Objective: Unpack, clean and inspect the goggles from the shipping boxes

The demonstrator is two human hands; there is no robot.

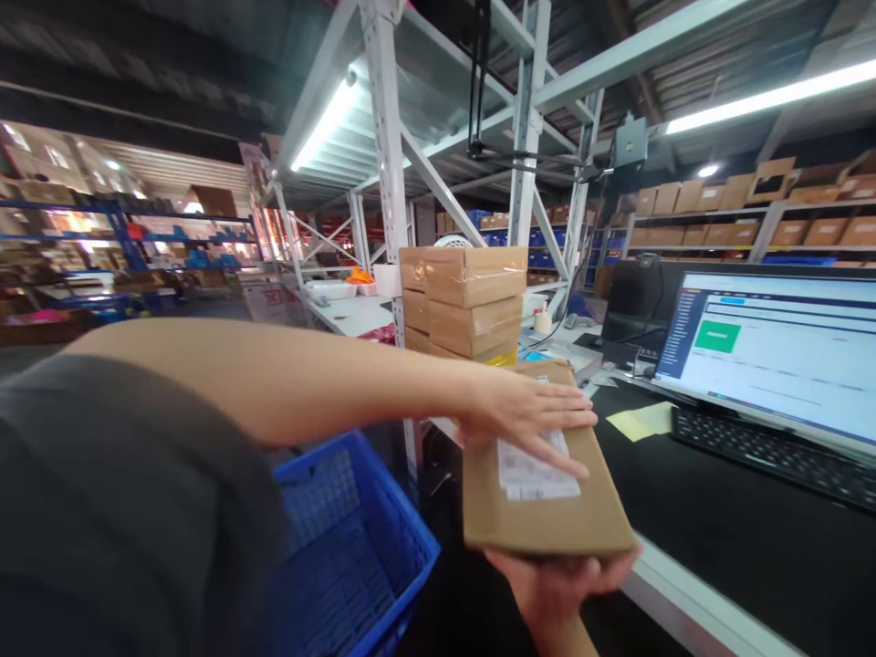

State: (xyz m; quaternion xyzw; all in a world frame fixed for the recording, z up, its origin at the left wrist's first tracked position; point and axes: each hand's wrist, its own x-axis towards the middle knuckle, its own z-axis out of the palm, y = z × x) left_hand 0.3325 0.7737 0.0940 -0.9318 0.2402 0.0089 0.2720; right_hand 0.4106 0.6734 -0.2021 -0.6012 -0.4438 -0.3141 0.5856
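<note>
A brown cardboard box (547,527) is held up near the desk's edge, with a white printed label (537,484) on its top face. My left hand (530,415) lies flat across the label with fingers spread, covering part of it. Under the near edge of the box, my right hand (565,584) supports it; its fingers wrap beneath and are partly hidden. Just behind the held box stands a stack of brown cardboard boxes (475,327) closed with clear tape.
Below my left arm is a blue plastic crate (342,538). On the black desktop (684,520) to the right are a monitor (780,356), a keyboard (773,456) and yellow paper (640,422). A grey metal rack post (384,137) rises beside the stack.
</note>
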